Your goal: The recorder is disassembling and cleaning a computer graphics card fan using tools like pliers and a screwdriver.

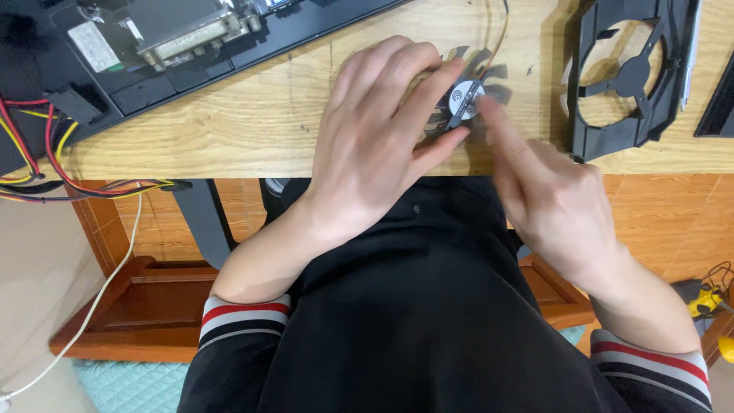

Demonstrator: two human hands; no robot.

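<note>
Small fan [468, 90] near the bench [252, 115] front edge, left hand [375, 141] fingers closed around its blades to stop turning, right hand [547, 183] forefinger pressing the round hub sticker, other fingers curled, empty black fan frame [623, 76] apart on right.

The left hand [375, 138] covers most of the small fan [466, 95], so only a few blades and its round hub sticker show, and whether the palm presses on the blades cannot be told. The black fan shroud [623, 80] is cut off at the top edge. The open computer case [153, 46] runs off the upper left corner, its wires [46, 164] leaving the left edge.
</note>
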